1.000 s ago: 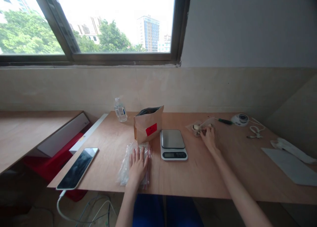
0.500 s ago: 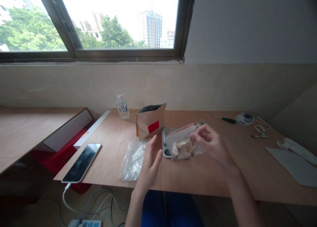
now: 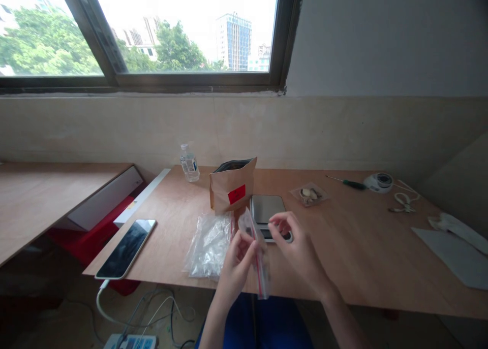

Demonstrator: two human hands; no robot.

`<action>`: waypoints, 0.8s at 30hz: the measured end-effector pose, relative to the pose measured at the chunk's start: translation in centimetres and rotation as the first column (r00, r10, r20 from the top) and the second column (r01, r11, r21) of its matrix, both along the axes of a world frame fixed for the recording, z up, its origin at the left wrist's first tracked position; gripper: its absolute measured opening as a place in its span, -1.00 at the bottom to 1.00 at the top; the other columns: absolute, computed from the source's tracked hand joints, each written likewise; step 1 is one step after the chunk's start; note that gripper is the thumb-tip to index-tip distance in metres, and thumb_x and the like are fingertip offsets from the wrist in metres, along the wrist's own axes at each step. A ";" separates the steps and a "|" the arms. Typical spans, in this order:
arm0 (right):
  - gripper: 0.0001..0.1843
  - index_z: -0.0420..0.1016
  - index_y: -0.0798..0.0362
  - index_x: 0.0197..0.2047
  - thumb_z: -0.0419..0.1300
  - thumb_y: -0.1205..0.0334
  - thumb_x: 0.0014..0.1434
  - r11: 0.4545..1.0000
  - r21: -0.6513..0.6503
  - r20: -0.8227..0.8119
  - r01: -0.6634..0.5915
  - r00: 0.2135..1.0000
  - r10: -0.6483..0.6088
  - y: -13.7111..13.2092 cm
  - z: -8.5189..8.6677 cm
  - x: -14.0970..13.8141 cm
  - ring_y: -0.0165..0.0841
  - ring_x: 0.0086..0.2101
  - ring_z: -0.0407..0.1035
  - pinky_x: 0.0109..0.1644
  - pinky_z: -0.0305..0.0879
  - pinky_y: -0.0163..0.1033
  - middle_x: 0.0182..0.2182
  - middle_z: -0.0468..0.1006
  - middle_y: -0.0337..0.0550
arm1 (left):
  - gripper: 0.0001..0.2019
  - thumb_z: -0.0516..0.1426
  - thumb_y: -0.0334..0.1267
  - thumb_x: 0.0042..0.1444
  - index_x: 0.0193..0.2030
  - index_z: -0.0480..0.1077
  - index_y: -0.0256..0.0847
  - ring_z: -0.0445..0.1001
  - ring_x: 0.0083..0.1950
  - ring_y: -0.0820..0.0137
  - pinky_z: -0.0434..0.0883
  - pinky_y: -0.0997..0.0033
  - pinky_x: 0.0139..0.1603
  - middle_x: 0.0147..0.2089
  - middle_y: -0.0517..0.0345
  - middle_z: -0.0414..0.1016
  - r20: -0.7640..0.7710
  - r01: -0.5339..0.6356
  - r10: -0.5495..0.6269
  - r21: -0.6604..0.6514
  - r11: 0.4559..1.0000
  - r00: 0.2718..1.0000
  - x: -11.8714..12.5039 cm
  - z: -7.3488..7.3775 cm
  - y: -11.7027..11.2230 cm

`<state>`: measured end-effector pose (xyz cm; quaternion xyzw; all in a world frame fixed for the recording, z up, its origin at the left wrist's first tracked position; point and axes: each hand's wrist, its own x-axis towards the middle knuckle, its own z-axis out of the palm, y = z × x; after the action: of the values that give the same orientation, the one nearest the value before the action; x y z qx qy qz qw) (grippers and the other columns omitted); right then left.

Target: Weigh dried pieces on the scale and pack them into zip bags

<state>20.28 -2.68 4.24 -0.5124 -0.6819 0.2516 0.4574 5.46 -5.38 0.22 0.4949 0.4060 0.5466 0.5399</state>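
My left hand (image 3: pixel 236 262) pinches a clear zip bag (image 3: pixel 261 273) with a red seal line, held edge-on above the table's front edge. What is inside this bag is hard to make out from this angle. To its right is my right hand (image 3: pixel 295 245), fingers curved and loosely apart, seemingly holding nothing. Behind both hands lies a small digital scale (image 3: pixel 268 208) with a bare metal plate. A stack of clear plastic bags (image 3: pixel 209 250) lies left of my left hand. An open brown paper pouch (image 3: pixel 224 189) with a red label stands behind the bags.
A small clear bag with pale pieces (image 3: pixel 310 194) lies right of the scale. Around it are a screwdriver (image 3: pixel 353 184), a white dome camera (image 3: pixel 377 182) and its cable. A phone (image 3: pixel 127 247) on a charging cord lies left, a water bottle (image 3: pixel 189 164) behind.
The filled zip bag has moved from my right hand, over the scale, to my left hand near the table edge, and turned edge-on. The scale is uncovered. My right hand has shifted left.
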 end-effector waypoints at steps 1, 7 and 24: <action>-0.87 0.37 0.03 -0.25 0.09 0.17 0.17 0.995 -0.047 0.015 -0.087 0.996 0.088 -0.6 0.1 -0.3 -0.36 -0.30 0.35 -0.21 0.32 -0.26 -0.30 0.44 -0.15 | -0.79 0.08 -0.13 0.13 -0.39 0.22 -0.21 0.31 -0.38 0.50 0.28 0.51 -0.32 -0.43 0.24 0.28 0.042 -0.040 0.040 -0.005 0.999 0.998 0.5 0.0 -0.1; -0.90 0.41 0.03 -0.28 0.13 0.21 0.15 0.953 -0.136 0.010 -0.272 0.961 0.275 -2.4 0.2 -0.7 -0.39 -0.33 0.37 -0.23 0.32 -0.32 -0.34 0.46 -0.21 | -0.77 0.07 -0.09 0.13 -0.40 0.22 -0.21 0.30 -0.35 0.49 0.29 0.51 -0.27 -0.40 0.23 0.27 0.116 -0.107 0.114 -0.065 0.992 0.987 1.5 -0.4 -0.3; -0.80 0.45 0.03 -0.47 0.10 0.25 0.17 0.981 -0.044 0.152 -0.188 0.969 0.192 -2.1 0.0 -1.0 -0.36 -0.40 0.43 -0.29 0.31 -0.34 -0.45 0.53 -0.20 | -0.79 0.06 -0.15 0.15 -0.42 0.26 -0.21 0.32 -0.41 0.48 0.27 0.49 -0.33 -0.46 0.24 0.29 -0.061 -0.148 0.153 0.077 0.986 0.986 1.0 -0.6 -0.5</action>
<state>19.31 -4.81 4.29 -0.4695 -0.7577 0.2635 0.3689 6.51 -5.87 -0.39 0.4999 0.4401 0.5834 0.4649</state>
